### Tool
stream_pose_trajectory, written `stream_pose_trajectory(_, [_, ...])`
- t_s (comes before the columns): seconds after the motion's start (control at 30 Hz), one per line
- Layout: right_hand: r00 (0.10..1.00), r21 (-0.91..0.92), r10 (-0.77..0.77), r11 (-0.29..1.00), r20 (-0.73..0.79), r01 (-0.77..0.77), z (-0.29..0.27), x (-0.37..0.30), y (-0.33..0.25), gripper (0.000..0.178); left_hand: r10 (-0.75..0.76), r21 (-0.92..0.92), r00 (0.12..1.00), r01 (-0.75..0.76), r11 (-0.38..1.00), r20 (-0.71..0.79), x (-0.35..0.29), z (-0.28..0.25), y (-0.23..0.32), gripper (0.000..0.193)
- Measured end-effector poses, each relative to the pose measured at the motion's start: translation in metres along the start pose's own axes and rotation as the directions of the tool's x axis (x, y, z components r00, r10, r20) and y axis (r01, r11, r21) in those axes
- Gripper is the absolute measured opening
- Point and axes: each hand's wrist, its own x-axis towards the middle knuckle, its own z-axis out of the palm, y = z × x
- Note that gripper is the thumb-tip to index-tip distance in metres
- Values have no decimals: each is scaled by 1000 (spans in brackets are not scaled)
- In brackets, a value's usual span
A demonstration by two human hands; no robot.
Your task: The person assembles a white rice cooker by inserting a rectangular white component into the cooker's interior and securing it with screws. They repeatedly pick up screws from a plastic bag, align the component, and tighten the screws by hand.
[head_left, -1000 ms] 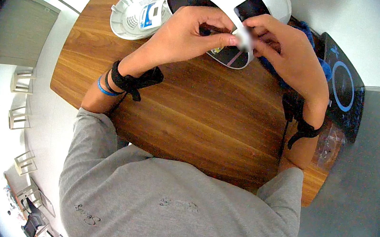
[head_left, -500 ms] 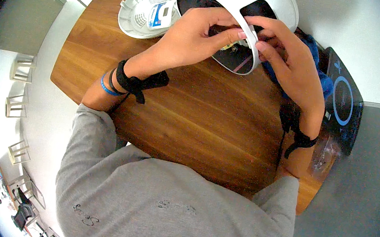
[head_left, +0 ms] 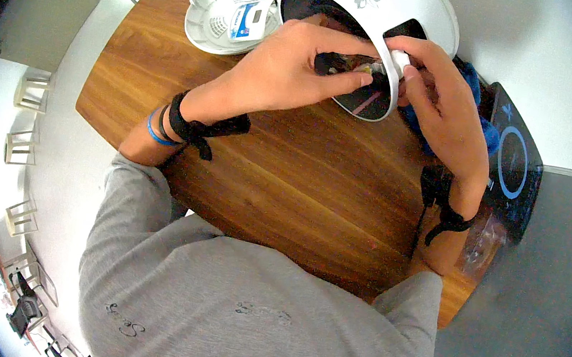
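A white appliance shell (head_left: 434,14) with a printed flower lies on its side, its dark open end toward me. At that opening is my left hand (head_left: 301,65); its index finger reaches the white rim, the thumb lies at the dark inside, and the other fingers are partly hidden. Across the rim, my right hand (head_left: 437,97) pinches a small white plastic part (head_left: 400,62) between thumb and fingers. Small yellowish and pale pieces show inside the shell, too small to make out.
Left of the shell, a round white slotted cover (head_left: 206,9) bears a blue-and-white packet (head_left: 250,21) on the wooden table (head_left: 286,178). Blue fabric-like material (head_left: 487,133) lies behind my right hand. Further right are a black panel with a blue ring (head_left: 528,174) and a clear plastic bag (head_left: 484,241).
My left thumb has drawn away from the rim. The small white part now shows more plainly in my right fingers. Shell and hands sit slightly further right in view.
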Motion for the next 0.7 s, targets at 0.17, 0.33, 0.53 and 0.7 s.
stream_pose_trajectory(0.17, [993,62,105,993,-45,-102,4,1,-9,31,46,136,992,-62,989,120,-3,-17,9,42])
stream_pose_trajectory(0.33, [988,-30,142,989,-52,-144,2,0,-9,30,150,113,919,-203,973,364,-10,-31,14,66])
stream_pose_trajectory(0.53, [996,-123,74,989,-58,-81,3,-1,-10,31,197,33,827,-252,967,527,-3,-58,-5,73])
stream_pose_trajectory(0.7, [1000,-273,12,962,21,-6,-2,-3,-7,27,-79,99,712,13,995,698,8,-97,-52,49])
